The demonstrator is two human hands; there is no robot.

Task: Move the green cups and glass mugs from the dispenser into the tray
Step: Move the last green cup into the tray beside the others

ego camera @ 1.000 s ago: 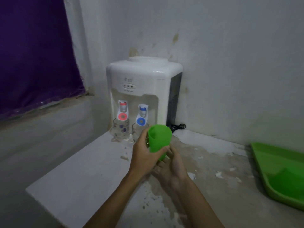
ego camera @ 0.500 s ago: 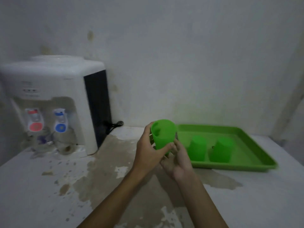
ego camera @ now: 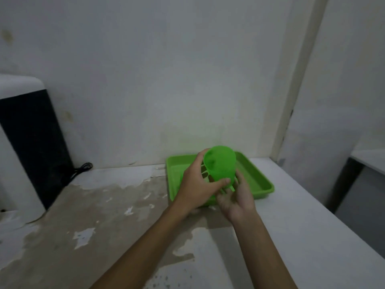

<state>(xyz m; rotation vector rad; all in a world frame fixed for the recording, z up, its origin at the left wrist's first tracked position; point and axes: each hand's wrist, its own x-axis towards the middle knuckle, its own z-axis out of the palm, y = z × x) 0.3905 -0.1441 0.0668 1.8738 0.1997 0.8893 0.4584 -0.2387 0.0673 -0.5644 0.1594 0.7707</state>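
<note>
Both hands, left hand (ego camera: 195,184) and right hand (ego camera: 236,196), grip the green cup (ego camera: 220,163) over the tray (ego camera: 260,180) (tilted, ready to set down).

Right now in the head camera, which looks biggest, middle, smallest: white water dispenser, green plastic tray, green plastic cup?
1. White water dispenser, though cut off and nearer.
2. Green plastic tray.
3. Green plastic cup.

- Dim, flat, greyish room light, no clear source visible.
- Soft shadow under the forearms on the tabletop (ego camera: 116,207).
- The green cup (ego camera: 220,163) and tray (ego camera: 260,178) look smeared with motion blur.
- Wall lines bow toward the frame's right edge.
</note>
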